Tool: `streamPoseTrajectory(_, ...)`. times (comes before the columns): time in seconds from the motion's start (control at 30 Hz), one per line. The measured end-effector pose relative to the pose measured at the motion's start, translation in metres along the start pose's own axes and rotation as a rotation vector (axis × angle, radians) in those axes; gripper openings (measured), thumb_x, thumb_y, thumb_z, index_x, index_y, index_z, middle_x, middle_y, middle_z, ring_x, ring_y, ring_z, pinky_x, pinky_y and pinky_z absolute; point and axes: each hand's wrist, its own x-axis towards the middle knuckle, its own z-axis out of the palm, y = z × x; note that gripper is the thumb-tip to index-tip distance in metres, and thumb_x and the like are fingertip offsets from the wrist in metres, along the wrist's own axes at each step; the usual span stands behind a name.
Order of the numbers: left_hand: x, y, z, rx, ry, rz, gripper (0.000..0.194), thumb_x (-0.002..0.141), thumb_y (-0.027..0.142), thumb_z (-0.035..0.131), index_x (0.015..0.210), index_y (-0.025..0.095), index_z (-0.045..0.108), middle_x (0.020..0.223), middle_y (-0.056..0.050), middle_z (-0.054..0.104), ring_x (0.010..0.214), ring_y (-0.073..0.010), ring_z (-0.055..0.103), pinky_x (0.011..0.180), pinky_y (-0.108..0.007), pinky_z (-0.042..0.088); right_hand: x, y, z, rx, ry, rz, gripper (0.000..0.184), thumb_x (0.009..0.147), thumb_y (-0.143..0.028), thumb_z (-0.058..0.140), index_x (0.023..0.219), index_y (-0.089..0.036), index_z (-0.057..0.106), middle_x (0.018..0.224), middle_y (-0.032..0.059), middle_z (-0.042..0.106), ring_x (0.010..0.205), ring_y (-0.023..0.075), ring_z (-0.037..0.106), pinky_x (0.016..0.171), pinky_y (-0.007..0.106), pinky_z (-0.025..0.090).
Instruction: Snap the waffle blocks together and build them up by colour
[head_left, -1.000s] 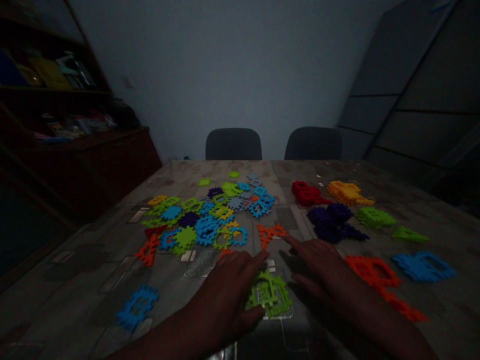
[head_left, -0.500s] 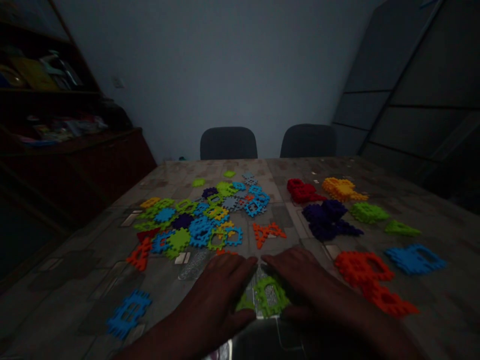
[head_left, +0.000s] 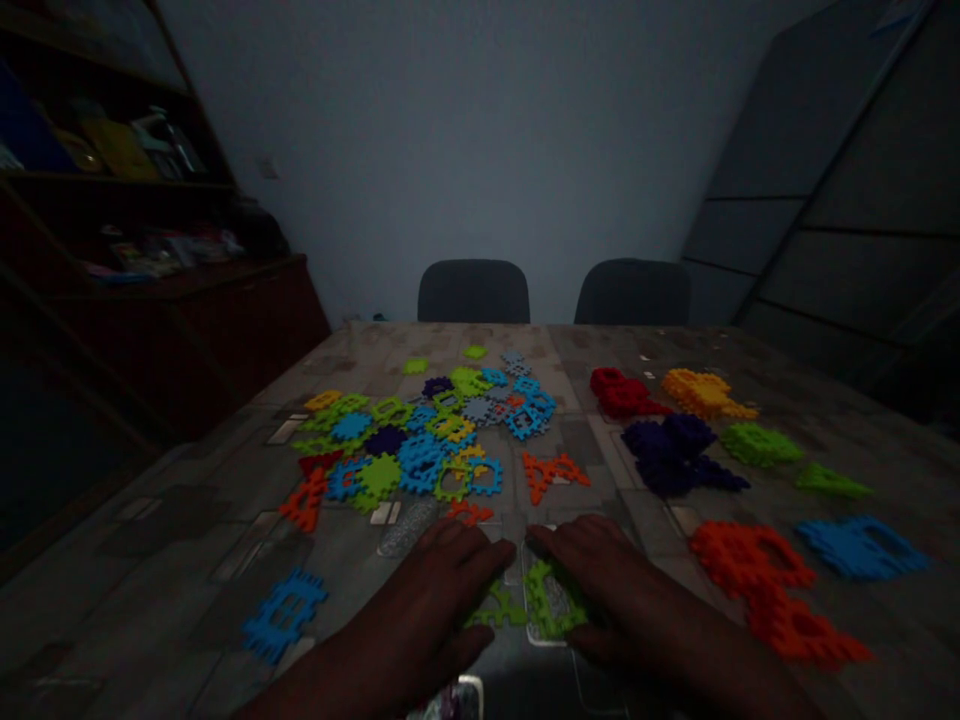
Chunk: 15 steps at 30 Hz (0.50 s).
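Nearer than the orange piece (head_left: 551, 469), green pieces (head_left: 551, 627) are part-covered by left hand (head_left: 442, 590) and right hand (head_left: 611, 580), thumbs spread; gripping cannot be told.

Two lime-green pieces lie just beside each other, and they appear flat. The right-hand piece (head_left: 535, 600) has notched edges and a large opening in its middle; its right side is covered by the right hand (head_left: 604, 580), whose thumb is near its lower corner. The left-hand piece (head_left: 508, 606) is also cut through with openings, but its full outline cannot be told, because the left hand (head_left: 448, 582) hides a good part of it.
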Motion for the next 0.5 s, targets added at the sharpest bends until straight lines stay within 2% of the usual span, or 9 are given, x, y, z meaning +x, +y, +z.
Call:
streamPoseTrajectory(0.1, -0.001, -0.004, 0.004, -0.002, 0.032, -0.01, 0.072, 0.076, 0.016, 0.074, 0.142, 0.027, 0.049, 0.137, -0.011, 0.059, 0.127, -0.034, 0.051, 0.115, -0.057, 0.033, 0.0, 0.001, 0.001, 0.013, 0.019, -0.008, 0.1, 0.07, -0.005, 0.075, 0.157, -0.027, 0.033, 0.15, 0.0122, 0.051, 0.14, 0.0343, 0.041, 0.117, 0.055, 0.033)
streamPoseTrajectory(0.2, 0.0, -0.005, 0.008, -0.018, 0.045, 0.006, 0.071, 0.076, 0.015, 0.074, 0.142, 0.029, 0.049, 0.134, -0.01, 0.061, 0.123, -0.0327, 0.053, 0.112, -0.055, 0.037, 0.001, 0.002, 0.003, 0.018, 0.03, -0.036, 0.101, 0.07, -0.007, 0.077, 0.157, -0.03, 0.032, 0.149, 0.0115, 0.052, 0.138, 0.034, 0.043, 0.116, 0.055, 0.034)
streamPoseTrajectory(0.37, 0.001, -0.011, 0.009, -0.041, 0.089, 0.017, 0.07, 0.079, 0.022, 0.078, 0.142, 0.028, 0.05, 0.137, -0.01, 0.061, 0.125, -0.0323, 0.053, 0.112, -0.052, 0.038, 0.002, 0.0, -0.002, -0.011, 0.03, -0.007, 0.095, 0.069, -0.003, 0.07, 0.155, -0.023, 0.037, 0.146, 0.0156, 0.054, 0.135, 0.0357, 0.045, 0.114, 0.058, 0.035)
streamPoseTrajectory(0.43, 0.003, -0.021, 0.002, -0.054, 0.157, 0.001, 0.064, 0.084, 0.028, 0.076, 0.142, 0.028, 0.051, 0.142, -0.009, 0.059, 0.128, -0.0319, 0.053, 0.111, -0.05, 0.041, 0.001, -0.001, -0.006, -0.02, 0.022, 0.031, 0.092, 0.069, -0.003, 0.068, 0.155, -0.019, 0.039, 0.144, 0.0171, 0.055, 0.134, 0.0356, 0.047, 0.113, 0.058, 0.036)
streamPoseTrajectory(0.5, 0.007, -0.035, -0.009, -0.022, 0.243, -0.02, 0.047, 0.093, 0.029, 0.064, 0.138, 0.028, 0.054, 0.138, -0.008, 0.062, 0.126, -0.03, 0.055, 0.107, -0.047, 0.044, 0.001, 0.0, -0.009, -0.018, 0.02, 0.063, 0.09, 0.07, -0.003, 0.066, 0.155, -0.016, 0.038, 0.142, 0.0169, 0.056, 0.134, 0.0349, 0.046, 0.112, 0.056, 0.038)
